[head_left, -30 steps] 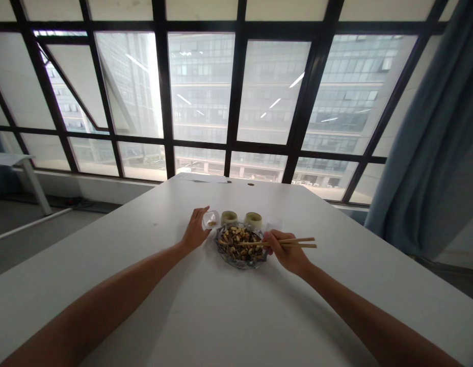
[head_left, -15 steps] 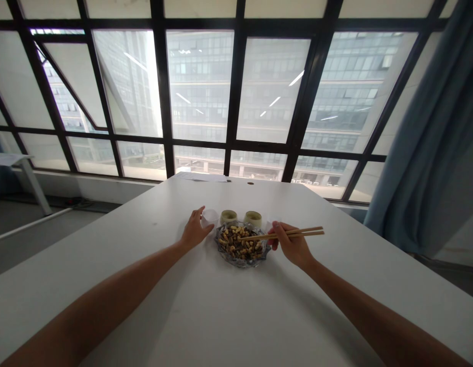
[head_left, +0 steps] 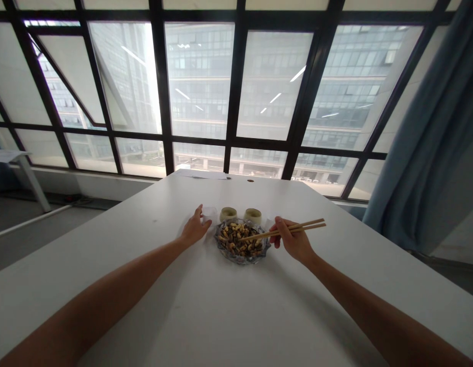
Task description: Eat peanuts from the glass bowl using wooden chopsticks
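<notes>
My left hand [head_left: 195, 227] is curved round the near left side of a small clear plastic cup [head_left: 210, 214], thumb in front and fingers behind. A pair of wooden chopsticks [head_left: 303, 226] is gripped in my right hand [head_left: 292, 240]. Their tips reach into a heap of sunflower seeds and peanuts [head_left: 241, 239], and whether they pinch a piece is too small to tell. A clear glass dish with a wavy rim [head_left: 242, 259] holds the heap. Two pale green cups [head_left: 228, 214] stand just behind it. Beyond my right fingers, another clear cup [head_left: 270, 223] shows partly.
All of this stands on a long white table [head_left: 221, 306]. Paper sheets [head_left: 202, 175] lie at its far end, near a round hole [head_left: 251, 180]. Windows rise behind, with a blue curtain [head_left: 416, 168] on the right and another white table [head_left: 7, 156] at left.
The view has tilted slightly. The rear ends of the chopsticks have shifted and now look crossed, while their tips stay in the heap. My left hand stays at the clear cup.
</notes>
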A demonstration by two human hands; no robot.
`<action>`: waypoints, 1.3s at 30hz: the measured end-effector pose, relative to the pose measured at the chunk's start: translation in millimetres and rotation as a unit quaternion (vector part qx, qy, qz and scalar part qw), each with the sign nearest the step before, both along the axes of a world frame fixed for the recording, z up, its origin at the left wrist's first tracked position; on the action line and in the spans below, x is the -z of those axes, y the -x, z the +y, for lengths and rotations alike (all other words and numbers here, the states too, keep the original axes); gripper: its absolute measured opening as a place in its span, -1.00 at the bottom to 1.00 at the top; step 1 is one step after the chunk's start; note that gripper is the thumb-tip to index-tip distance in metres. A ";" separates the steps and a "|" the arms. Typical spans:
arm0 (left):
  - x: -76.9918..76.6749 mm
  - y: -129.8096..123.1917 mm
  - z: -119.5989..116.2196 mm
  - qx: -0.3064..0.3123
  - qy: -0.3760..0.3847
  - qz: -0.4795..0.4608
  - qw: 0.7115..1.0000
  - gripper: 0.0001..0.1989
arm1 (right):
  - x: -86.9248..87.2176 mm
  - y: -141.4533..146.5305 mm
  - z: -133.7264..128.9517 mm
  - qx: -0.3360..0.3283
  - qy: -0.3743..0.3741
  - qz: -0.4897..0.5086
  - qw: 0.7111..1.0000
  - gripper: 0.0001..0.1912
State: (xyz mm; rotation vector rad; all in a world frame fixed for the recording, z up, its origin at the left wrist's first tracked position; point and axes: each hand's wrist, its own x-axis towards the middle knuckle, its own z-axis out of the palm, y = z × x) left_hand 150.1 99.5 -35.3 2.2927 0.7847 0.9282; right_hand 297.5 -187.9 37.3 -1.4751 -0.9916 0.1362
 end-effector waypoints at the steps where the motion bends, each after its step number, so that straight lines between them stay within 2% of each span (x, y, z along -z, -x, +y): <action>1: 0.8 -0.2 0.4 0.000 -0.002 -0.001 1.000 -0.23 | -0.2 -2.8 0.3 0.006 -0.008 0.009 1.000 -0.38; 4: 1.4 0.4 0.1 -0.004 -0.017 -0.011 1.000 -0.24 | 0.9 -15.0 1.5 0.022 -0.036 0.060 0.997 -0.38; 7: -5.1 2.6 -4.7 -0.013 -0.073 -0.038 0.997 -0.31 | 2.3 -29.3 1.7 0.038 -0.056 0.111 0.991 -0.38; 11: -28.3 -1.9 -17.0 0.012 -0.186 -0.030 0.982 -0.37 | 1.7 -43.2 -0.4 0.052 -0.067 0.127 0.988 -0.37; 14: -52.3 -19.7 -22.4 0.068 -0.243 0.044 0.967 -0.37 | -0.5 -47.4 -3.1 0.058 -0.070 0.116 0.989 -0.36; 17: -74.9 -46.4 -20.6 0.105 -0.205 0.181 0.956 -0.26 | -3.3 -48.8 -5.4 0.063 -0.069 0.100 0.991 -0.37; 19: -86.3 -63.3 -17.7 0.106 -0.153 0.271 0.944 -0.16 | -5.0 -49.6 -6.4 0.065 -0.070 0.091 0.991 -0.37; 22: -96.5 -80.9 -14.8 0.100 -0.105 0.356 0.923 -0.18 | -6.6 -51.1 -7.3 0.063 -0.068 0.081 0.992 -0.37; 25: -99.4 -88.6 -14.6 0.100 -0.118 0.386 0.909 -0.31 | -7.4 -52.7 -7.9 0.066 -0.076 0.082 0.992 -0.37; 30: -93.5 -88.8 -10.1 0.090 -0.169 0.338 0.922 -0.33 | -9.1 -54.3 -8.6 0.065 -0.089 0.088 0.990 -0.36; 35: -84.5 -84.5 2.5 0.149 -0.288 0.282 0.903 -0.33 | -9.7 -53.8 -9.7 0.068 -0.082 0.081 0.991 -0.35; 39: -81.9 -82.0 6.0 0.166 -0.304 0.274 0.897 -0.34 | -8.9 -55.3 -10.3 0.075 -0.080 0.074 0.991 -0.35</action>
